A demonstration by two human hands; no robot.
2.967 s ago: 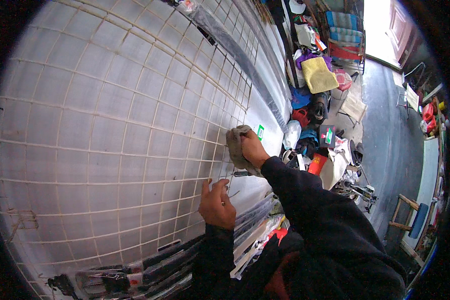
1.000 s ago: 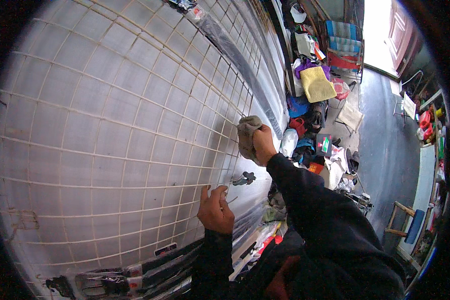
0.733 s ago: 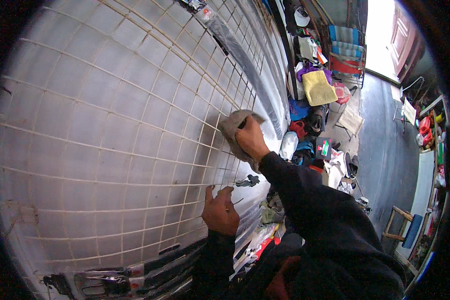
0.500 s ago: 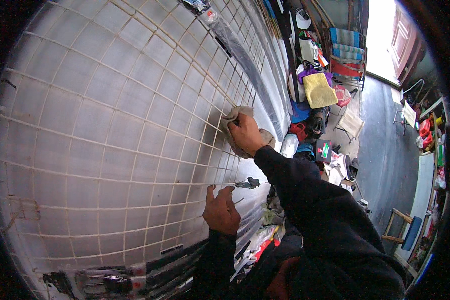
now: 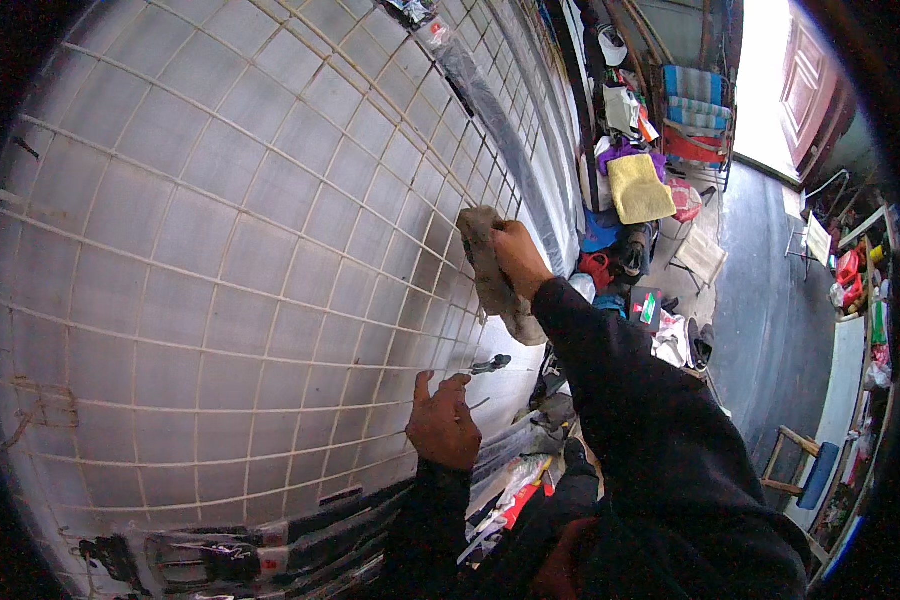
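Grey-brown cloth (image 5: 483, 262) is sitting bunched in the right hand (image 5: 519, 259), gripped near the right edge of the wire grid (image 5: 210, 351); below, the left hand (image 5: 444, 427) is curling its fingers, hold unclear.

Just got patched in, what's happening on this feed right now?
The person's right hand is gripping a bunched grey-brown cloth at the wire grid. The left hand is lower, fingers curled at a wire; whether it grips is unclear. A small dark object sits between the hands. Off to the right, a yellow cloth lies on a pile, near a striped chair.
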